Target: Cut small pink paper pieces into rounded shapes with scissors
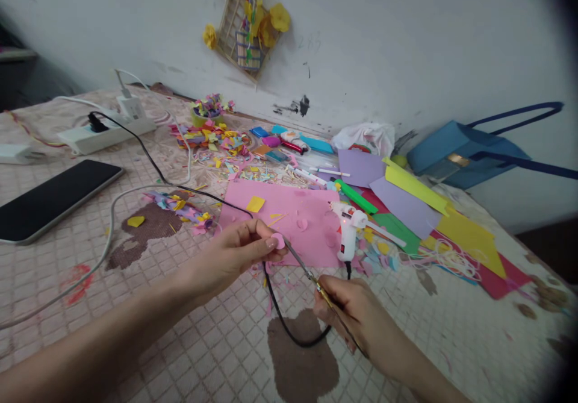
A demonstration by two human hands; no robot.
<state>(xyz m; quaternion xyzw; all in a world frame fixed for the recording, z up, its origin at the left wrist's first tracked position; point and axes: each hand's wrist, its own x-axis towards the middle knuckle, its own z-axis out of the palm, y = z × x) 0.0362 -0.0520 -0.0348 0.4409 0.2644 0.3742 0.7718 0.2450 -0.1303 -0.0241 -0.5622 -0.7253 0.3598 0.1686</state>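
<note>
Between the thumb and fingertips of my left hand (244,243) is a small round pink paper piece (277,241). My right hand (350,309) is closed around a slim metal tool (304,268) with a silver front and a gold-coloured grip. The tool's kind is not clear from here; its tip reaches the edge of the pink piece. Below both hands lies a pink sheet (311,201) with small pink rounds and a yellow scrap (255,203) on it. A white glue gun (347,237) with a small red light lies on the sheet's right side.
A black cord (293,337) loops in front of my hands. At left are a phone (58,195) and a power strip (108,133). Coloured paper sheets (406,204) and a blue bag (465,150) are at right. Paper scraps (212,137) are heaped at the back.
</note>
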